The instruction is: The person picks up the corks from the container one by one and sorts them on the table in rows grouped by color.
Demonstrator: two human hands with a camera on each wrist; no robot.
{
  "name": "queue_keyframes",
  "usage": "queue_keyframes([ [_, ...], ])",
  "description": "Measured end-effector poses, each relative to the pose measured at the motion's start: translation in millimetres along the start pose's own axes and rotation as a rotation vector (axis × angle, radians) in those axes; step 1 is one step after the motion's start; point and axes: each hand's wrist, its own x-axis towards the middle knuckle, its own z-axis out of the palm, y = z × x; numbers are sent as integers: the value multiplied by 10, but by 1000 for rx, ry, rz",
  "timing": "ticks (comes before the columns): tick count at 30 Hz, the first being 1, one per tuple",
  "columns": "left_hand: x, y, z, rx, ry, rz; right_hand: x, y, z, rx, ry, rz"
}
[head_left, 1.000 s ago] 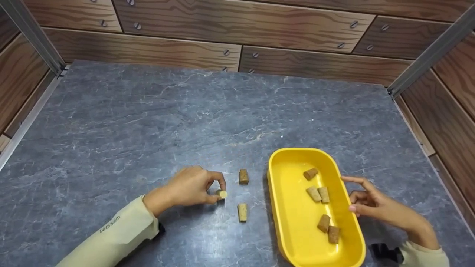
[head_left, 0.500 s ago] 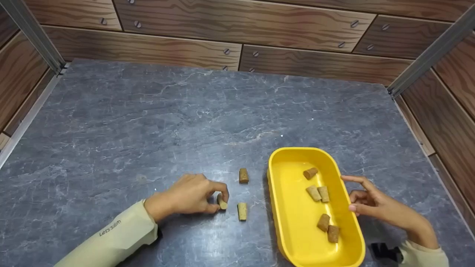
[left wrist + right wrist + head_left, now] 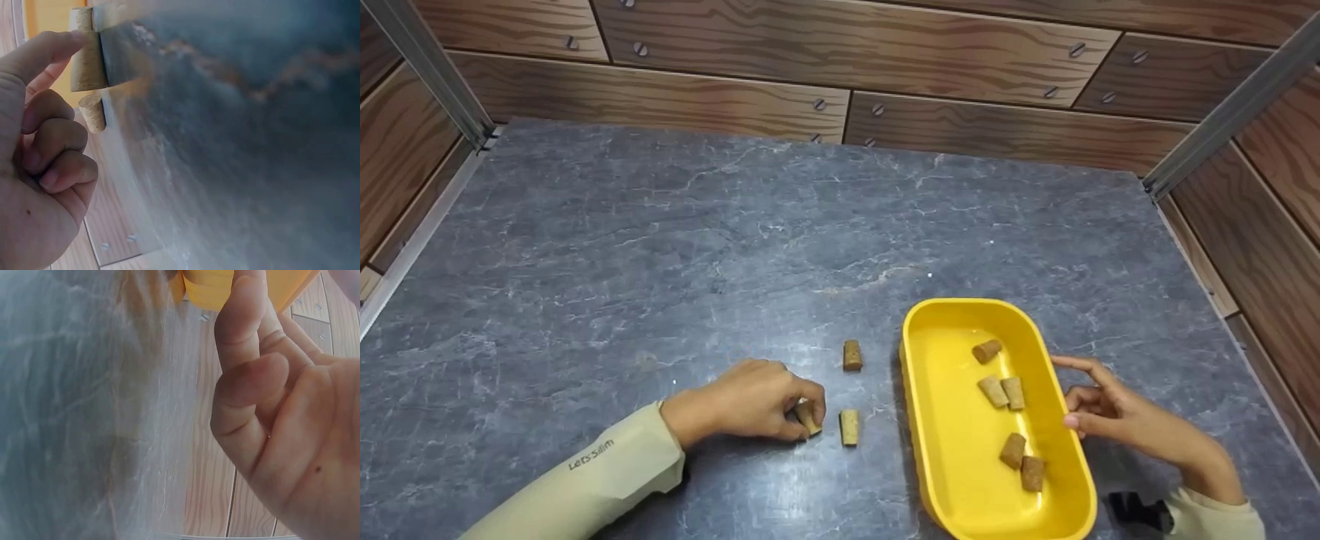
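Observation:
My left hand point(image 3: 754, 401) pinches a pale tapered cork point(image 3: 810, 420) between thumb and forefinger, low over the table. The left wrist view shows this cork point(image 3: 88, 62) beside the forefinger, with the other fingers curled into the palm. To its right lies a pale cork point(image 3: 849, 427), and farther back a browner cork point(image 3: 852, 355). My right hand point(image 3: 1125, 412) holds the right rim of a yellow tub point(image 3: 915, 420), thumb and forefinger at the edge. In the right wrist view its curled fingers point(image 3: 242, 394) stand below the tub point(image 3: 208, 289).
Inside the tub are several corks, among them a brown one point(image 3: 986, 351), a pale one point(image 3: 994, 391) and another brown one point(image 3: 1033, 474). The grey marbled table point(image 3: 697, 225) meets wood-patterned panels point(image 3: 720, 45) at the back and sides.
My left hand has moved slightly toward the table's front with its cork, whose visible end has tipped downward. The right hand and the tub stay in place.

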Motion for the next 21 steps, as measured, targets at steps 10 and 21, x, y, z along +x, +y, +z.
queue_keyframes([
  [10,-30,6,-7,139,76,-199,8,11,13,6,-8,-16],
  [21,-5,50,33,195,60,-226,12,11,1,13,-19,-11],
])
